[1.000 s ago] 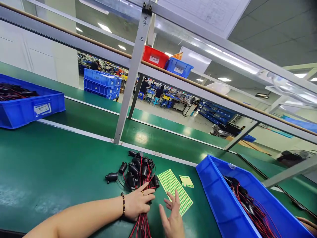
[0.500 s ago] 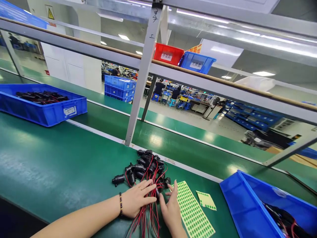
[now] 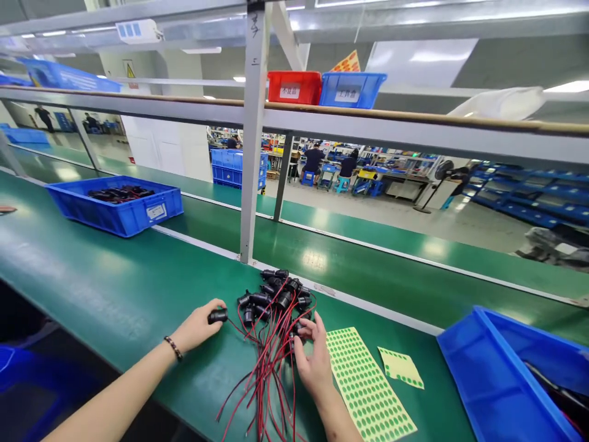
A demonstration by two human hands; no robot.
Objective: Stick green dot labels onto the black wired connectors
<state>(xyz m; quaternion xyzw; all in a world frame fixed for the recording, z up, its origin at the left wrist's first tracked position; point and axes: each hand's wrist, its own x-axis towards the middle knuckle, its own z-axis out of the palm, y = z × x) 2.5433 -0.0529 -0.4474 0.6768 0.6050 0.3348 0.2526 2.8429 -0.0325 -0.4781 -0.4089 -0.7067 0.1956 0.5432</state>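
Observation:
A heap of black cylindrical sockets with red and black wires [image 3: 275,307] lies on the green bench [image 3: 115,276]. My left hand [image 3: 199,326] is closed round one stray black socket [image 3: 218,316] at the heap's left edge. My right hand [image 3: 311,362] rests on the right side of the heap, fingers curled on a socket there. Loose red wires [image 3: 271,393] trail toward me between my hands. A sheet of green dot stickers [image 3: 365,387] lies just right of my right hand, with a smaller sticker piece [image 3: 401,367] beside it.
A blue bin [image 3: 501,380] with more wired parts stands at the right. Another blue bin [image 3: 117,202] of black parts sits far left. A grey upright post [image 3: 251,141] rises behind the heap. A red bin [image 3: 294,87] and a blue bin [image 3: 352,89] sit on the overhead shelf.
My left hand slid left off the bundle and closed on the stray socket. My right hand moved from the sticker sheet onto the heap. The view panned left.

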